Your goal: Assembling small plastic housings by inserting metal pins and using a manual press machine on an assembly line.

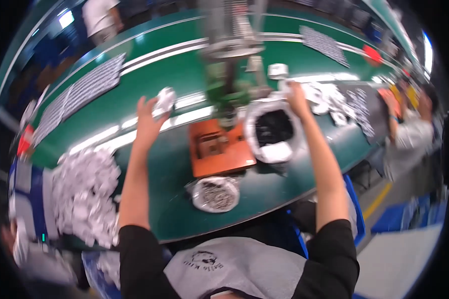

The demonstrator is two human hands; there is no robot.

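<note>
My left hand [148, 118], raised over the left part of the bench, grips a white plastic part [165, 101] between thumb and fingers. Beyond the round white tub [252, 144], my right hand [297, 99] is closed at another white plastic part [284, 86]; blur hides its exact shape. Black pieces [274, 125] fill the tub, and a white block [276, 152] lies at its near side. Between my arms an orange fixture block [224, 158] sits under a bench press [229, 74]. Nearer me is a plastic-lined dish [200, 203] of small metal pieces.
White parts are heaped on the left [87, 194] and scattered at the right [329, 99]. Grey trays [80, 94] lie on the green conveyor [169, 82] behind. Co-workers sit at the right [409, 132] and left; another person [100, 20] stands at the far side.
</note>
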